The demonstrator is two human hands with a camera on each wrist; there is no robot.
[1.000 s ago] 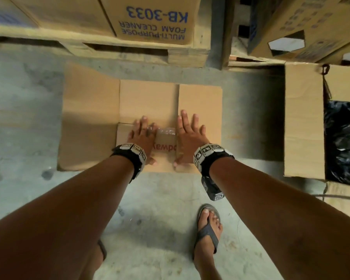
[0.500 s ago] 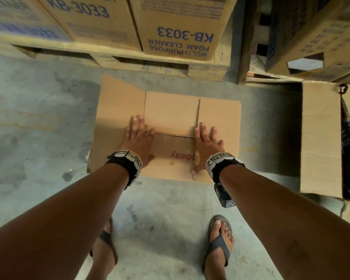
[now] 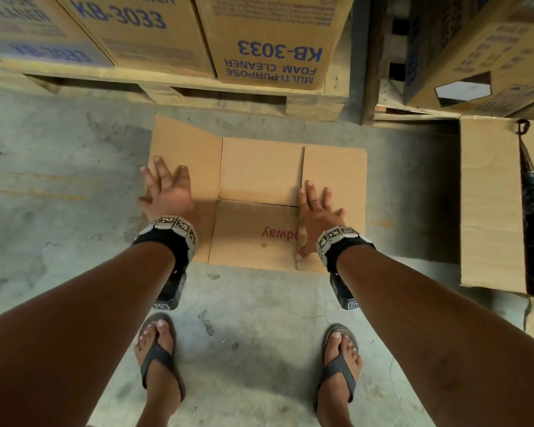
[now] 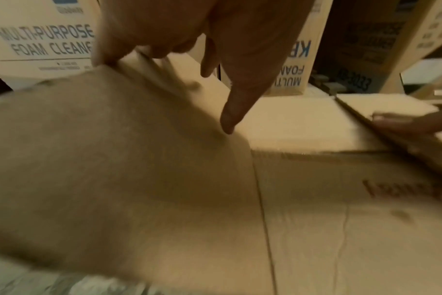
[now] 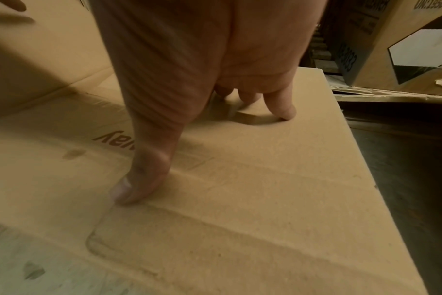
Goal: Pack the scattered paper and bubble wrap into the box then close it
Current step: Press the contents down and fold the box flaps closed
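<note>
Box [image 3: 259,211] sits on the floor just beyond the feet. Near and far flaps folded down; no loose paper or bubble wrap visible. Left hand [image 3: 167,192] and right hand [image 3: 316,215], fingers spread flat, rest on the outer side flaps. Closing remains unfinished.

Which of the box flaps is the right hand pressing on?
The right hand presses flat on the right side flap, which lies over the red-lettered near flap; the left hand is at the left flap.
</note>
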